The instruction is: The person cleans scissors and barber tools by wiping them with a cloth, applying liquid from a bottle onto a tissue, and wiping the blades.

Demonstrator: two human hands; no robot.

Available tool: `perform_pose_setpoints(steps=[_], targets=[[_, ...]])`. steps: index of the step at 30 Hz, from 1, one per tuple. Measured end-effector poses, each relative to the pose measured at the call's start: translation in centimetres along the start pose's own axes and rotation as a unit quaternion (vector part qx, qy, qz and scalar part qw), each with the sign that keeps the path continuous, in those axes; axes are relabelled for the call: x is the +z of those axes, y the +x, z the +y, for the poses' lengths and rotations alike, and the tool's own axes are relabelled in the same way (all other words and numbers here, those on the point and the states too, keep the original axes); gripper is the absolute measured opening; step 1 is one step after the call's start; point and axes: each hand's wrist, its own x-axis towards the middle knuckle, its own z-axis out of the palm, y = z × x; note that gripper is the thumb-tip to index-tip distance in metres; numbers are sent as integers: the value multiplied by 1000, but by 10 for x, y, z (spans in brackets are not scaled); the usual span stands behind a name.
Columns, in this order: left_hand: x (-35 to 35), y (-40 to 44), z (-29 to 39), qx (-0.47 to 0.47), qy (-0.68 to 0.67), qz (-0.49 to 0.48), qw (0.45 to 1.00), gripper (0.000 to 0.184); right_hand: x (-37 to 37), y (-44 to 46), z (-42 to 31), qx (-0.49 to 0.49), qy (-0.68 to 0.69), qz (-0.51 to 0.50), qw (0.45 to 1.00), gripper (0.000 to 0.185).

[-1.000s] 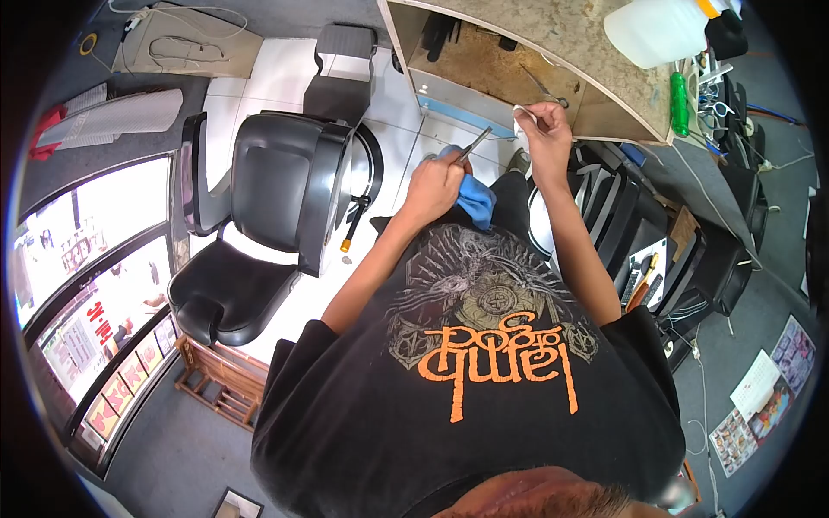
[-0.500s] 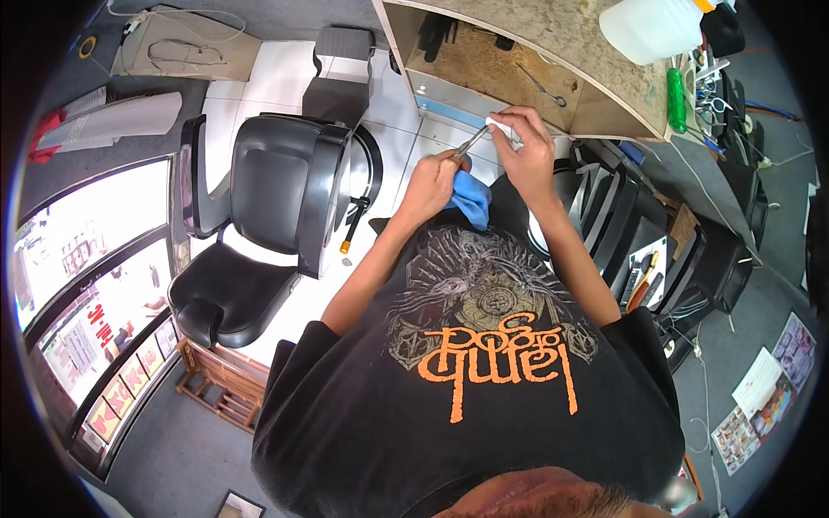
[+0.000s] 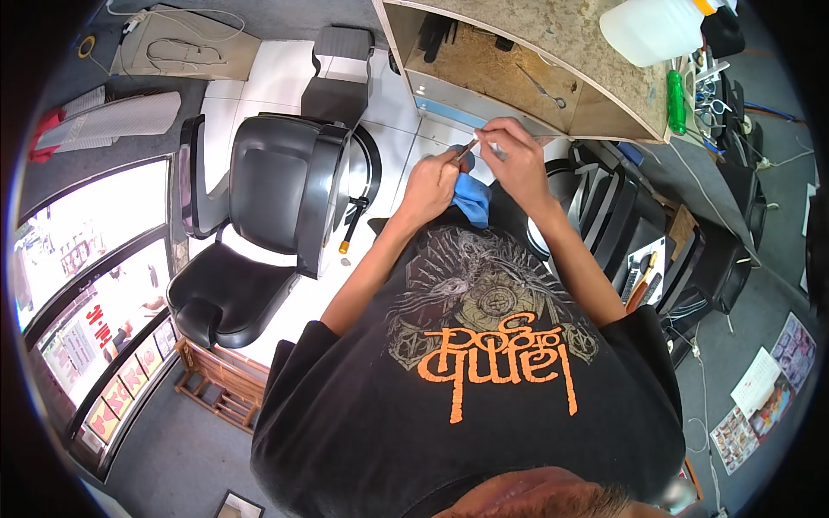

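My left hand (image 3: 432, 186) is closed around a slim metal tool (image 3: 467, 147) with a narrow, blade-like end; its exact kind is too small to make out. Just below these fingers hangs a blue cloth (image 3: 471, 202), bunched up against the front of my dark shirt. My right hand (image 3: 515, 164) pinches a small white piece (image 3: 477, 135) against the tool's far end. Its fingertips cover part of the tool, and both hands are close together in front of my body.
A wooden cabinet (image 3: 596, 91) stands ahead, with scissors (image 3: 542, 88) on its open shelf and a white jug (image 3: 652, 30) plus a green-handled tool (image 3: 676, 102) on top. A black barber chair (image 3: 272, 181) is at left; more black chairs (image 3: 596, 203) stand at right.
My right hand has moved left along the metal tool, closer to my left hand, with the white piece in its fingers. The left hand has barely moved.
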Motion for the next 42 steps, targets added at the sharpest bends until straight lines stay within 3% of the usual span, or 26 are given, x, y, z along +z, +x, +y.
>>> perform_pose_setpoints(steps=[2, 6, 8, 20, 25, 29, 34, 42], targets=[[1, 0, 0, -3, -2, 1, 1000, 38, 0, 2, 6, 30, -19, 2, 999, 13], [1, -1, -2, 0, -7, 16, 1000, 33, 6, -3, -2, -23, 18, -16, 999, 11], [-2, -2, -1, -13, 2, 1, 1000, 33, 5, 1, 9, 12, 1, -2, 1000, 11], [-6, 1, 3, -24, -110, -14, 994, 35, 3, 3, -1, -3, 37, -8, 999, 11], [-3, 2, 4, -19, -110, -14, 994, 35, 2, 6, 17, 39, 13, 0, 999, 12], [-4, 2, 3, -17, -106, -18, 994, 36, 0, 5, 3, -16, 41, -27, 999, 12], [-4, -1, 2, -19, -99, -21, 995, 39, -7, 8, 28, 6, 18, -19, 1000, 12], [-7, 1, 3, -63, -131, -9, 989, 36, -23, 19, 28, 95, -21, 120, 988, 18]])
